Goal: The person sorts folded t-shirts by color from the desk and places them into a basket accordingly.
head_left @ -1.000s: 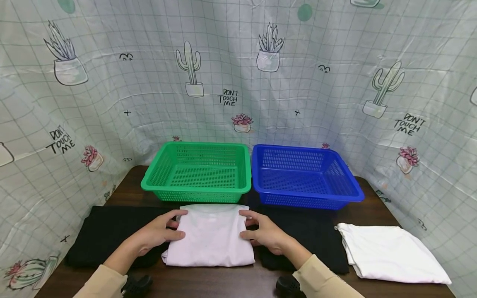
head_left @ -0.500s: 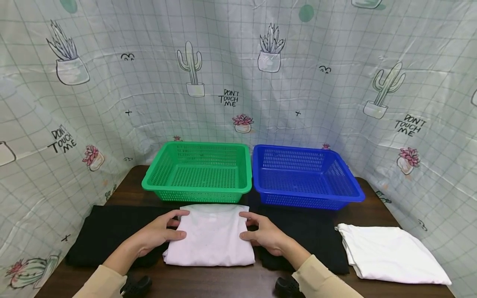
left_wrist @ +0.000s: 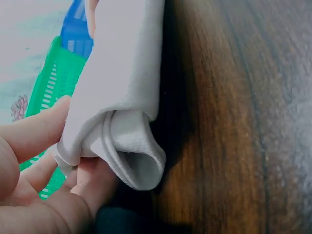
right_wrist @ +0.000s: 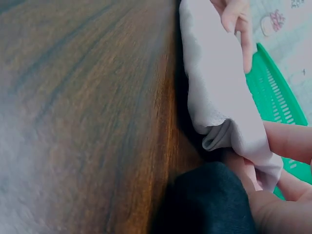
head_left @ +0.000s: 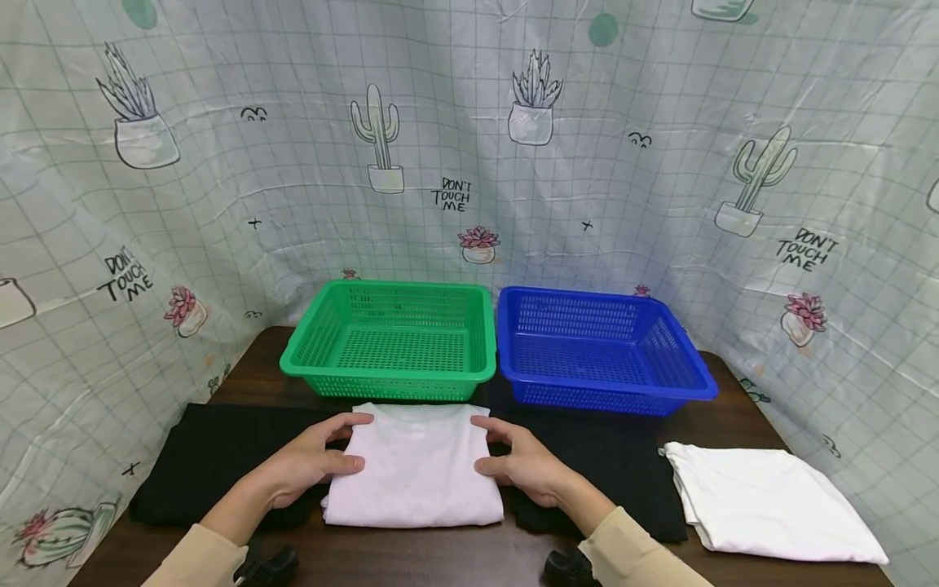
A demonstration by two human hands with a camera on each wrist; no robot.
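Observation:
A folded pale pinkish-white T-shirt (head_left: 414, 473) lies in front of the green basket, its neckline toward the back. My left hand (head_left: 304, 465) grips its left side, and my right hand (head_left: 531, 465) grips the right side. Seen from the left wrist, the thumb lies on top of the shirt (left_wrist: 122, 58) while other fingers pass beneath it; rolled layers show at the folded end. The right wrist view has the same grip, with fingers tucked under the shirt (right_wrist: 214, 73). Fingertips below the cloth are hidden.
A green basket (head_left: 389, 377) and a blue basket (head_left: 609, 381) stand side by side at the back of the dark wooden table (head_left: 396, 562). Folded black cloths lie left (head_left: 213, 465) and right (head_left: 609, 473) of the shirt. A folded white cloth (head_left: 770, 501) lies far right.

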